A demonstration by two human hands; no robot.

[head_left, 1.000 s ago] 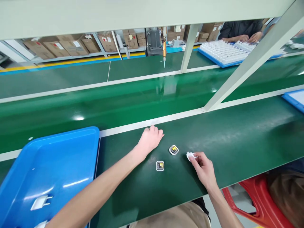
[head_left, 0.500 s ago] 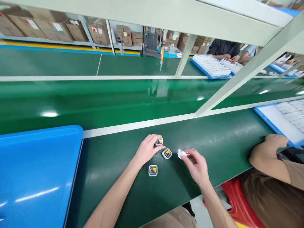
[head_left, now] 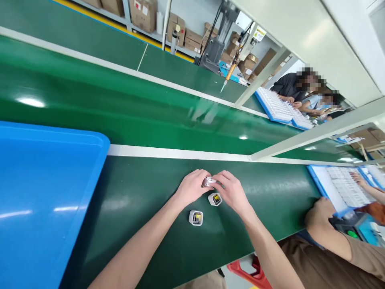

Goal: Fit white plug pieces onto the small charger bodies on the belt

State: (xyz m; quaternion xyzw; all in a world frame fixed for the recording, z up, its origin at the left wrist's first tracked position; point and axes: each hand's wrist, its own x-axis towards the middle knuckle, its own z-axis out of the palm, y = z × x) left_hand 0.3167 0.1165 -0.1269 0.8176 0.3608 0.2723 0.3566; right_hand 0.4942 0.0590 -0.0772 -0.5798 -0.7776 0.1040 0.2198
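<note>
My left hand [head_left: 191, 187] is closed around a small white square housing [head_left: 205, 183], mostly hidden by the fingers. A small white plastic piece [head_left: 211, 181] is pinched in my right hand [head_left: 232, 190] and meets the open end of that housing; whether it sits inside cannot be made out. Just below my right hand, a second white housing [head_left: 215, 199] lies tilted, its black and yellow inner parts showing. A third housing [head_left: 196, 218], open side up with similar parts inside, stands nearer to me on the green bench [head_left: 144, 208].
A large blue tray [head_left: 104, 140] covers the left end. To the right, a co-worker's arm [head_left: 320, 224] rests beside a blue-edged tray of white parts [head_left: 339, 196]. A pale slanted post [head_left: 279, 149] rises from the bench's back rail. A dispenser needle [head_left: 227, 80] hangs across the belt.
My right hand has moved left, bringing the white piece against the housing in my left hand. That housing has been tipped towards the right. The camera view has tilted.
</note>
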